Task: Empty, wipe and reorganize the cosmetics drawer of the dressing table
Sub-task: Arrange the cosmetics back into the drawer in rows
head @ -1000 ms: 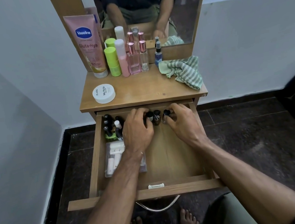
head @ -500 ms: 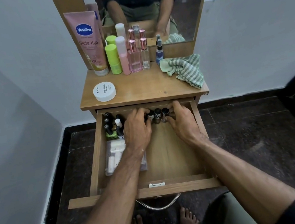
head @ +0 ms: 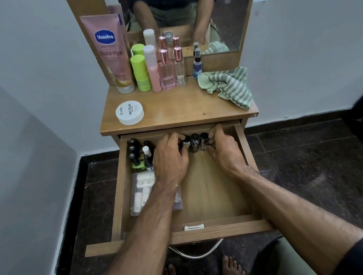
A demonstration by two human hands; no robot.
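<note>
While the wooden drawer [head: 208, 193] of the dressing bench [head: 179, 112] stands pulled fully out, both hands work at its rear edge. The left hand [head: 170, 159] lies palm down with fingers curled around one end of a row of small dark-capped glass bottles [head: 196, 142]. The right hand [head: 225, 152] closes its curled fingers on the opposite end of the same row, the thumb pressing the nearest bottle. The row stands upright against the back wall of the drawer, near its centre.

At the rear left corner of the drawer stands a cluster of black-capped nail polish bottles [head: 137, 157], one with a green body and one with a white cap. Just in front of them, along the left side, lies a clear plastic case of white tubes [head: 142, 192], partly under the left forearm.

On the bench top, a white round nail-polish tub [head: 129, 112] sits near the front left corner. A pink Vaseline tube [head: 112, 54], green stick containers [head: 141, 73], a pink bottle [head: 152, 70], two clear perfume bottles with rose caps [head: 172, 67] and a small blue spray bottle [head: 197, 65] line the rear edge before the mirror [head: 229, 17]. A green striped cloth [head: 231, 85] lies crumpled at the right edge.
</note>
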